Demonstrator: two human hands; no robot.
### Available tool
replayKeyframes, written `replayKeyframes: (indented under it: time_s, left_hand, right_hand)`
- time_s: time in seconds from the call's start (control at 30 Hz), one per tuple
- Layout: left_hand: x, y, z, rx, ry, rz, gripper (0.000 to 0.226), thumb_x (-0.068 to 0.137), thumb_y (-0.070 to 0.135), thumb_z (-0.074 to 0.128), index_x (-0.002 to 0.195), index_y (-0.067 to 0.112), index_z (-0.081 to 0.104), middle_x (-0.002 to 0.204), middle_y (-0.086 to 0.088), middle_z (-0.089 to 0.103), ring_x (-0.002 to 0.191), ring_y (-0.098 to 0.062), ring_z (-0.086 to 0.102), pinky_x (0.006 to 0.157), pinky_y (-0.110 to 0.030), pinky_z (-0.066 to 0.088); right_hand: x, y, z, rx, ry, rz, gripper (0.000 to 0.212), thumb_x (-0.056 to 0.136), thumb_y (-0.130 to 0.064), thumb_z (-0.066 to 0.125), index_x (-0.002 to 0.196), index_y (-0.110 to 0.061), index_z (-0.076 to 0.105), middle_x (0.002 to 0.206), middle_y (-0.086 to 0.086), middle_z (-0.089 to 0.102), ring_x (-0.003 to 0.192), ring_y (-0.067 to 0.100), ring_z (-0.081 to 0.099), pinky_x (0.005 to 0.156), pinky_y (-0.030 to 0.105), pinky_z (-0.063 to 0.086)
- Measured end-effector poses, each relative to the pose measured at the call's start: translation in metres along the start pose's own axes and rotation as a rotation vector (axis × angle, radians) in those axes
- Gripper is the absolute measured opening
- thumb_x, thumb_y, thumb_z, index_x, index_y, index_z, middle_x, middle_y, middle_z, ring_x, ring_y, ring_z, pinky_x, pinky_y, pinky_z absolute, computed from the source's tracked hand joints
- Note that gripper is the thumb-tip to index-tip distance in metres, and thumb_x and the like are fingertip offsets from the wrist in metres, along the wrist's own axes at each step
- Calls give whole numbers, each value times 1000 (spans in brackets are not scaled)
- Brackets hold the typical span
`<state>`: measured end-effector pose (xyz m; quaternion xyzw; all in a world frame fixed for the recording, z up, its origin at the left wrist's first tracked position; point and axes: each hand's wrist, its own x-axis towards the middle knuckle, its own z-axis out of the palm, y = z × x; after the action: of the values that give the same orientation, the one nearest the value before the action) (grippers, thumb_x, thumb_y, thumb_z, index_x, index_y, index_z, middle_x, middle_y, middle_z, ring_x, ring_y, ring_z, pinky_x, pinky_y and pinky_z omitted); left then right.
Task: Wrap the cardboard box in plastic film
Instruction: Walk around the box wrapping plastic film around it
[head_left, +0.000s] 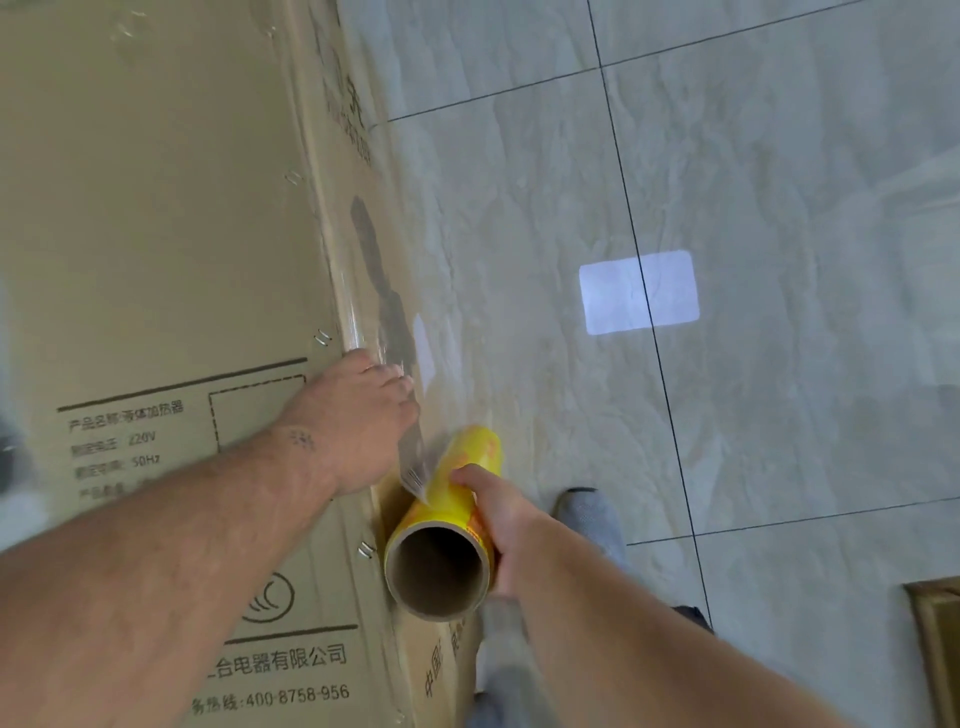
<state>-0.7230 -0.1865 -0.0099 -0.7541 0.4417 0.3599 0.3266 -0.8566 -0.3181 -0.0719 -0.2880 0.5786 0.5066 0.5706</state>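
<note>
Yellow-labelled film roll (457, 519) with a cardboard core, gripped in the right hand (493, 525), fingers curled round it, just right of the left hand (358, 415). Left hand lies palm-down on the cardboard box (156, 234) top edge, fingers bent over the corner onto clear plastic film (413, 467). Beyond the right hand: grey shoe (587, 514) on tiled floor (727, 156).
</note>
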Motion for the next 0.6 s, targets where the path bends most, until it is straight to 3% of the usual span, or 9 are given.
replayKeyframes:
  time_s: [0.1, 0.27, 0.43, 0.53, 0.6]
  left_hand:
    - [-1, 0, 4, -21, 22, 5, 46, 97, 23, 41, 141, 26, 55, 140, 0, 60, 132, -23, 52, 116, -45, 27]
    - [-8, 4, -8, 35, -34, 17, 27, 93, 19, 47, 108, 23, 70, 108, 5, 67, 108, -21, 59, 102, -39, 30]
    - [-7, 7, -3, 78, -77, 7, 30, 96, 25, 43, 108, 24, 71, 109, 6, 67, 107, -19, 58, 102, -41, 29]
    - [-7, 8, 0, 119, -67, 21, 40, 104, 38, 34, 118, 25, 69, 121, 4, 66, 116, -20, 55, 106, -43, 28]
    - [-7, 8, 0, 101, -57, -5, 52, 108, 48, 25, 124, 25, 69, 129, 1, 64, 122, -21, 53, 112, -45, 27]
  right_hand:
    - [-4, 4, 0, -130, 48, -28, 72, 77, -60, 84, 130, -16, 61, 111, 21, 80, 95, 38, 83, 96, 58, 66]
    - [-2, 19, 2, -434, 143, -26, 104, 53, -70, 81, 143, -23, 57, 118, 14, 74, 101, 37, 78, 103, 54, 62]
    - [-7, 21, 6, -575, 164, -34, 121, 62, -82, 75, 162, -28, 36, 133, 13, 63, 112, 37, 70, 103, 54, 61]
    - [-8, 22, 4, -534, 158, -88, 108, 82, -85, 63, 169, -30, 28, 144, 16, 59, 111, 38, 69, 87, 48, 63]
    - [-2, 29, -4, -353, 147, -105, 99, 83, -81, 61, 165, -31, 36, 140, 16, 65, 111, 38, 72, 89, 49, 65]
